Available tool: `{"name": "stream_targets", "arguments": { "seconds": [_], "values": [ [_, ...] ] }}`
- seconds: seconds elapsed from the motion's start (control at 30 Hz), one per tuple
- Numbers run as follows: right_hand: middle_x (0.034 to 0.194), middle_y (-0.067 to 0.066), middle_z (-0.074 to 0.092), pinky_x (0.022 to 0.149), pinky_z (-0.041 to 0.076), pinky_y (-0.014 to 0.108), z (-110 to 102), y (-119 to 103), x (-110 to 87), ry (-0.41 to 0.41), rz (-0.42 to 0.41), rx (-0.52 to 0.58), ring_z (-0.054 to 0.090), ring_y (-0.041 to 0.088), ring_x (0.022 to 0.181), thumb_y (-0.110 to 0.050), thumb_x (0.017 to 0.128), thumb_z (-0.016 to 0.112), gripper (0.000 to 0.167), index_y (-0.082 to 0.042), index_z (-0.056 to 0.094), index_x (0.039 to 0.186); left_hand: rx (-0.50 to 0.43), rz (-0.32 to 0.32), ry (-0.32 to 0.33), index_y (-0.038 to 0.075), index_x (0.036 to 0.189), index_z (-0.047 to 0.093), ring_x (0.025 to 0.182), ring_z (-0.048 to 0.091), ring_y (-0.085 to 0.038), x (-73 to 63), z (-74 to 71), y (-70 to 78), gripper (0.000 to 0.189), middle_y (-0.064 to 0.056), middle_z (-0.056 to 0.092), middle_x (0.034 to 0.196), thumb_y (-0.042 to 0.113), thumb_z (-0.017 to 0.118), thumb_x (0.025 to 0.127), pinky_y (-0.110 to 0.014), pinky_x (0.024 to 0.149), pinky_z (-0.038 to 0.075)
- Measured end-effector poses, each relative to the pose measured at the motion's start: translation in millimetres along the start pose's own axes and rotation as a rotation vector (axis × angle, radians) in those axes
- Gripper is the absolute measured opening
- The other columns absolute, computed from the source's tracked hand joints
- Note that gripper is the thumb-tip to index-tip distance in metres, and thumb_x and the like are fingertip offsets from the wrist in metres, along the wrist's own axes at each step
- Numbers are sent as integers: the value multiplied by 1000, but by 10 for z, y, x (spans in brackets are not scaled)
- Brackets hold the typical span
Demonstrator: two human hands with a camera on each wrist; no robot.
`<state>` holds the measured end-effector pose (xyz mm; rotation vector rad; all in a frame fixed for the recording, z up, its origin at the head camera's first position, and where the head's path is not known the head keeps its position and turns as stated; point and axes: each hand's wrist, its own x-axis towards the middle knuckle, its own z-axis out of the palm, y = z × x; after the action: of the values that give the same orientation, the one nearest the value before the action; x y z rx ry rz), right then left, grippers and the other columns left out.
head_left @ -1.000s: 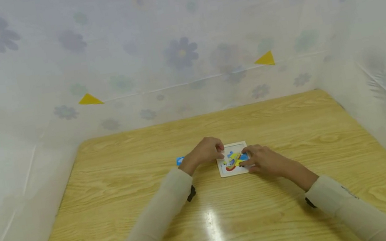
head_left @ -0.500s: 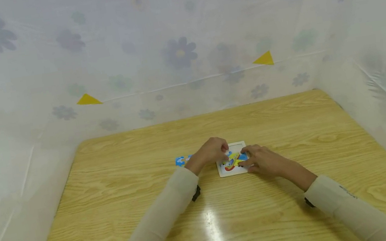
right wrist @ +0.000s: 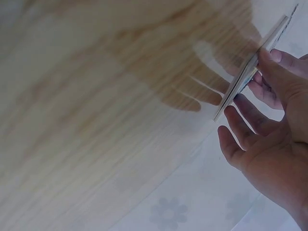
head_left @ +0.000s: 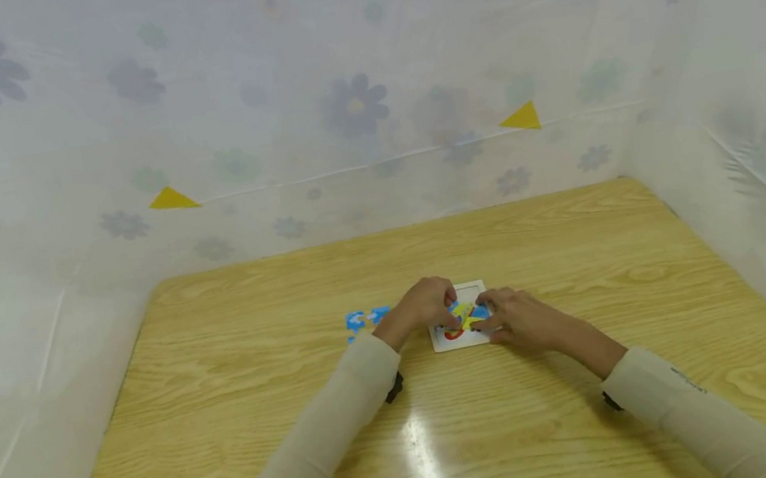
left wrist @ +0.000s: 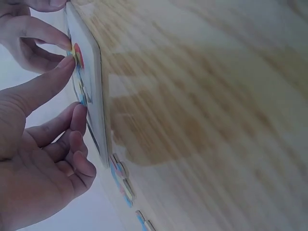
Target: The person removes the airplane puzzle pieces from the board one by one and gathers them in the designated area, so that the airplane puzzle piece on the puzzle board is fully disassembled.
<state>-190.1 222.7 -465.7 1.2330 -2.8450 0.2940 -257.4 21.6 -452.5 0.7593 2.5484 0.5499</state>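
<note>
A square jigsaw board (head_left: 467, 343) with a pale rim lies on the wooden table, with yellow, red and blue puzzle pieces (head_left: 468, 314) on it. My left hand (head_left: 427, 303) reaches over its left side. Thumb and forefinger are bent towards each other at the pieces, seemingly pinching one puzzle piece (left wrist: 82, 91); the fingers partly hide it. From the right, my right hand (head_left: 526, 316) holds the board's edge, thumb at the near side and fingertips on the picture. In the right wrist view the board (right wrist: 236, 89) appears almost edge-on between thumb and fingers.
Left of the board, partly behind my left wrist, lie several loose blue puzzle pieces (head_left: 355, 322). The wooden table (head_left: 273, 306) extends around the board. A pale flowered curtain (head_left: 304, 118) hangs behind and at both sides.
My left hand has moved slightly right and towards me, its fingertips coming down over the picture. More loose pieces show beside its wrist. The right hand stays almost still.
</note>
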Motion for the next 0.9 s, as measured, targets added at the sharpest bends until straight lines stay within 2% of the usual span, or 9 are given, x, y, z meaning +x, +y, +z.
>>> {"name": "stream_targets", "arguments": {
  "seconds": [0.2,0.47,0.7,0.9],
  "values": [
    [121,21,58,82,51,50,10,11,8,18,-25,-28,57,37,108,-19,80,74,29,-14,73,108,-34,-37,-18,7,105,60,75,51,-13,-1,-4,13,37,-1,57,89,22,79,77,-22,66,45],
    [122,20,58,81,51,49,24,17,4,17,-18,-25,56,36,110,-20,80,74,29,-15,73,109,-51,-57,1,9,104,60,77,52,-11,-3,13,20,38,0,58,92,22,81,75,-21,68,45],
    [123,20,59,83,51,49,22,10,6,13,-4,-6,56,35,111,-20,80,74,29,-15,73,108,-64,-37,1,7,102,57,73,49,-12,-27,-6,35,36,-1,55,87,19,80,76,-22,65,44],
    [124,19,58,84,51,49,24,12,4,-1,13,-4,55,35,114,-22,81,74,30,-16,73,110,-62,-40,8,8,106,58,74,49,-12,-11,21,27,39,-1,56,88,20,80,76,-21,65,43]
  ]
}}
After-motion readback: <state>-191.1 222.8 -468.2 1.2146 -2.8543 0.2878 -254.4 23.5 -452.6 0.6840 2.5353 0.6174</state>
